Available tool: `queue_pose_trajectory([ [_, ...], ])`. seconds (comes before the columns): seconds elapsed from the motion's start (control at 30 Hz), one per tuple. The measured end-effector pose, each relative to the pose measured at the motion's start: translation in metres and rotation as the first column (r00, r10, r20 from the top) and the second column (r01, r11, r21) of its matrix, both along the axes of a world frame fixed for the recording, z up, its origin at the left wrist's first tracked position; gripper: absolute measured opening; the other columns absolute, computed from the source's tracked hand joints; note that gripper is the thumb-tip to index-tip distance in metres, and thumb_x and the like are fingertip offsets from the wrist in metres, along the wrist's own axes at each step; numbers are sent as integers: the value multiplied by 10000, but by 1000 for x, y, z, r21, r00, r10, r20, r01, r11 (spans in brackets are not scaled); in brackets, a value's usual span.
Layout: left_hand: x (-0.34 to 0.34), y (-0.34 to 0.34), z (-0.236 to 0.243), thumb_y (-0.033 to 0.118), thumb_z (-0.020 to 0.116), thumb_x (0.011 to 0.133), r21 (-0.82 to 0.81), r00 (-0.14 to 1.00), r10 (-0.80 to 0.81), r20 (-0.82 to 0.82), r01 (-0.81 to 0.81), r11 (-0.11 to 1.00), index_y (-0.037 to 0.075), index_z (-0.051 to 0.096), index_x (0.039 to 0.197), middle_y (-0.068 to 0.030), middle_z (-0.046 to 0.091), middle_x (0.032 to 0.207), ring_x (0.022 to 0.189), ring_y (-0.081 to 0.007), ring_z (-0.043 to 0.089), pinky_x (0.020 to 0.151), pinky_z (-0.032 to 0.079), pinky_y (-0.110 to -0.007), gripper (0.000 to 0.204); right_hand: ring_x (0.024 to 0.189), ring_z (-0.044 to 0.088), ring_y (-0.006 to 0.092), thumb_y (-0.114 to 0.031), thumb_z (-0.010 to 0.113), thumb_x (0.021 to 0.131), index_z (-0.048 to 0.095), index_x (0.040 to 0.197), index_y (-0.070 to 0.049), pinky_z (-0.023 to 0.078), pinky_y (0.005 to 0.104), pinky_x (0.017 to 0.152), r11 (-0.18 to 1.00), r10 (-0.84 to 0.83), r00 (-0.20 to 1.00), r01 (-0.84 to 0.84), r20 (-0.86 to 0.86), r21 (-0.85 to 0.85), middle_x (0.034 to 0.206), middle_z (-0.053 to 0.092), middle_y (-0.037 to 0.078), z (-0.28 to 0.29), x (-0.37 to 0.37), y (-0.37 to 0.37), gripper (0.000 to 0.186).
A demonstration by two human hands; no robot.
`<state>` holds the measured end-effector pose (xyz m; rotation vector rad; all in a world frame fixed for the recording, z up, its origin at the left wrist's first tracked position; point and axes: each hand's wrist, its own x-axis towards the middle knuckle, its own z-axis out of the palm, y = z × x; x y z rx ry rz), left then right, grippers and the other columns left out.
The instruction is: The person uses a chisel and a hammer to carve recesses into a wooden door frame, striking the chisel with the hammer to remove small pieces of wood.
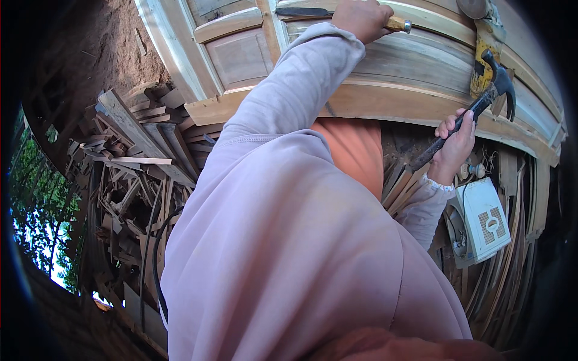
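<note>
My left hand is wrapped around a chisel, whose dark flat blade points left and whose wooden handle end sticks out to the right. The chisel lies low over a panelled wooden door, near one of its rails; whether the blade touches the wood I cannot tell. My right hand grips a claw hammer by its dark shaft. The hammer's head is up by the door's near edge at the right, with the claw curving down.
A worn yellow tool or fitting rests on the door at the upper right. Beneath the door's right side stands a white box-shaped appliance among long wood strips. Scrap wood is heaped at the left, beside bare earth.
</note>
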<state>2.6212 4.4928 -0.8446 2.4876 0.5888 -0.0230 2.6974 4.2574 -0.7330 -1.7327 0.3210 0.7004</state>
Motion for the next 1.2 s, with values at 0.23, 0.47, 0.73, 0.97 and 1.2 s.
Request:
queue_pose_trajectory([
  [0.23, -11, -7, 28, 296, 645, 778, -8, 1000, -7, -21, 7, 1000, 127, 673, 875, -83, 678, 802, 760, -269, 671, 619, 536, -405, 197, 450, 381, 81, -374, 440, 982, 487, 926, -66, 322, 231, 433, 997, 44, 985, -32, -165, 77, 597, 424, 9, 2, -27, 6, 317],
  [0.47, -66, -17, 31, 324, 658, 754, -115, 770, -637, -21, 632, 767, 108, 614, 821, -77, 620, 725, 639, -298, 646, 535, 517, -410, 231, 438, 370, 77, -393, 432, 980, 487, 934, -75, 319, 223, 431, 994, 79, 956, -55, -283, 94, 596, 416, 0, 6, -65, -3, 326],
  [0.73, -93, -18, 21, 318, 653, 749, -86, 735, -676, 52, 677, 731, 105, 606, 788, -65, 608, 696, 616, -284, 638, 535, 516, -404, 221, 429, 370, 66, -374, 412, 991, 478, 912, -85, 306, 207, 405, 991, 31, 945, 15, -327, 136, 582, 415, -8, 8, -119, 9, 306],
  [0.97, -121, -8, 14, 316, 645, 745, -113, 609, -793, 13, 789, 604, 108, 598, 783, -65, 611, 708, 632, -290, 639, 558, 514, -414, 217, 431, 371, 63, -361, 399, 997, 476, 911, -89, 318, 208, 405, 982, -12, 928, 82, -372, 172, 584, 416, -9, 5, -163, 6, 296],
  [1.2, -128, -5, 18, 331, 636, 762, -130, 598, -801, 12, 795, 592, 126, 601, 796, -68, 612, 738, 668, -300, 637, 575, 512, -418, 211, 423, 377, 65, -370, 402, 995, 475, 913, -93, 328, 210, 405, 968, -122, 914, 195, -386, 156, 586, 420, -9, 5, -205, 4, 298],
])
